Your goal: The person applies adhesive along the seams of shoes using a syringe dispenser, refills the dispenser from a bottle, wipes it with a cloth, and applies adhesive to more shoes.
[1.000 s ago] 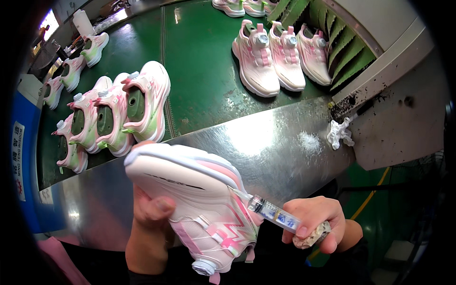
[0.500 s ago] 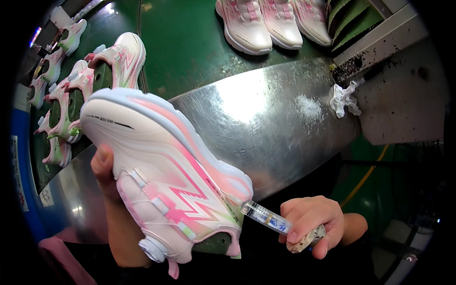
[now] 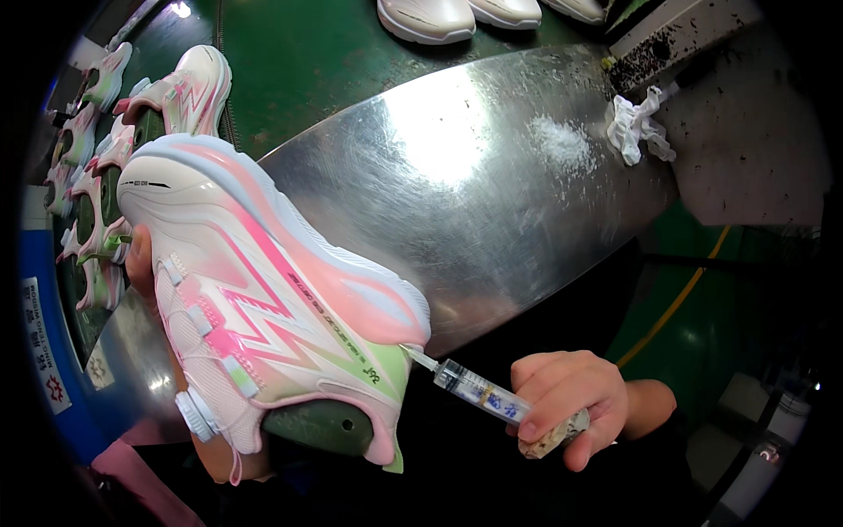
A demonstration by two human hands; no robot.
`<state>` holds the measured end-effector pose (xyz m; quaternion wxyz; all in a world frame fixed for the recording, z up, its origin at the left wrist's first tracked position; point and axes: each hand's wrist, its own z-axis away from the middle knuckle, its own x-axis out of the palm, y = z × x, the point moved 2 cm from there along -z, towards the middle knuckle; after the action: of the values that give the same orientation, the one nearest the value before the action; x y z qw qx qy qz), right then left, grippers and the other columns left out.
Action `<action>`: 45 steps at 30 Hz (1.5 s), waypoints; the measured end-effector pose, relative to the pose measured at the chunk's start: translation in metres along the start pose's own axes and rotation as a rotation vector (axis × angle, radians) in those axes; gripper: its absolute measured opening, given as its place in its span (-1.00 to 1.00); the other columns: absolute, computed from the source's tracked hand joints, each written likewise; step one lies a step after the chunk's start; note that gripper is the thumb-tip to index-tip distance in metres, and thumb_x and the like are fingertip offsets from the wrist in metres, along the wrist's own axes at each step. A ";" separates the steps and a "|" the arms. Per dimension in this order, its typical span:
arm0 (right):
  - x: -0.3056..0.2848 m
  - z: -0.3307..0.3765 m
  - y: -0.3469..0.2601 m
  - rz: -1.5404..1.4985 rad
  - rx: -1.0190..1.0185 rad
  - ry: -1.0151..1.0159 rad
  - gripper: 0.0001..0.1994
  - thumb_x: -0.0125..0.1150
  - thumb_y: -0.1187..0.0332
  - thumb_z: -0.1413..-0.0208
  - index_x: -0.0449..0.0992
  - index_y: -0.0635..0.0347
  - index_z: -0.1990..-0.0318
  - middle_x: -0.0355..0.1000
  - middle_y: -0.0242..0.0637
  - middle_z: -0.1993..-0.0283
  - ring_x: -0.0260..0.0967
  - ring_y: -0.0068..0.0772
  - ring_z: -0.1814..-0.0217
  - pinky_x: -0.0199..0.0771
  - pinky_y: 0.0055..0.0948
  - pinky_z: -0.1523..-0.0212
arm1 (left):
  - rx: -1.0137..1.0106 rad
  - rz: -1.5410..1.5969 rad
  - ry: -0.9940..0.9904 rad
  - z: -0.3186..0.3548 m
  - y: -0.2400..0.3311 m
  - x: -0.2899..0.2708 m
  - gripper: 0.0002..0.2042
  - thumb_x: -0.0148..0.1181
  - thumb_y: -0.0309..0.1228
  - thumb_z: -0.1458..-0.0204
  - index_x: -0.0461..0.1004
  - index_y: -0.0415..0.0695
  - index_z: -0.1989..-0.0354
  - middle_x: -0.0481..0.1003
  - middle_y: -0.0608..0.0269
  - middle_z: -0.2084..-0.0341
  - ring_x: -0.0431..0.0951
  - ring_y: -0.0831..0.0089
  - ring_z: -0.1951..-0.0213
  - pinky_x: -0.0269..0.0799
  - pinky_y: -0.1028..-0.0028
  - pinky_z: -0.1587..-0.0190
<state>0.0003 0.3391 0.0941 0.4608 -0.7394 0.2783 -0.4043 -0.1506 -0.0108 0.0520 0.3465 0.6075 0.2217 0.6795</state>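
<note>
My left hand [image 3: 145, 263] grips a pink, white and green sneaker [image 3: 263, 299] on its side, sole turned up and away, a green last showing in its opening. The hand is mostly hidden behind the shoe. My right hand [image 3: 569, 404] is closed around a clear syringe [image 3: 479, 391] and a crusted lump at its plunger end. The syringe's needle touches the heel end of the sole where it meets the upper.
A shiny steel plate [image 3: 492, 184] lies ahead, with a white powdery patch [image 3: 562, 145] and a crumpled white rag [image 3: 637, 127]. Beyond is a green conveyor belt [image 3: 299, 61] carrying several matching sneakers at the left [image 3: 132, 132] and top [image 3: 439, 13].
The sneaker has been brought closer and lower in view and turned more onto its side. The syringe's needle has stayed at the heel. My right hand has barely moved.
</note>
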 end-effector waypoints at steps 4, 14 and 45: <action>-0.004 0.002 0.008 0.033 -0.062 0.030 -0.58 0.31 0.09 -0.06 0.55 0.33 0.14 0.55 -0.19 0.33 0.36 -0.45 0.44 0.17 -0.52 0.48 | -0.063 0.025 -0.055 0.001 -0.006 0.022 -0.42 0.06 -0.03 -0.08 0.26 -0.16 -0.18 0.43 0.07 -0.02 0.48 0.26 0.02 0.41 0.22 -0.06; -0.009 0.009 0.030 -0.021 -0.097 0.074 -0.62 0.35 0.24 -0.02 0.52 0.28 0.06 0.54 -0.29 0.22 0.31 -0.41 0.43 0.24 -0.44 0.40 | -0.299 0.038 0.223 0.042 0.002 0.010 -0.44 0.07 0.00 -0.06 0.31 -0.15 -0.13 0.43 0.07 0.00 0.45 0.18 -0.02 0.35 0.16 -0.11; 0.034 -0.020 0.016 0.235 -0.078 0.064 -0.67 0.38 0.28 0.01 0.52 0.25 0.13 0.48 -0.35 0.38 0.33 -0.35 0.46 0.23 -0.43 0.43 | -0.481 -0.102 0.220 0.230 -0.046 0.011 -0.20 0.24 -0.41 0.17 0.02 -0.16 -0.32 0.28 0.01 -0.17 0.37 0.09 -0.13 0.30 0.11 -0.18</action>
<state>0.0004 0.2964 0.0960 0.4668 -0.7057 0.3932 -0.3599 0.0840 0.0004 0.0642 0.4884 0.4182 0.1205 0.7564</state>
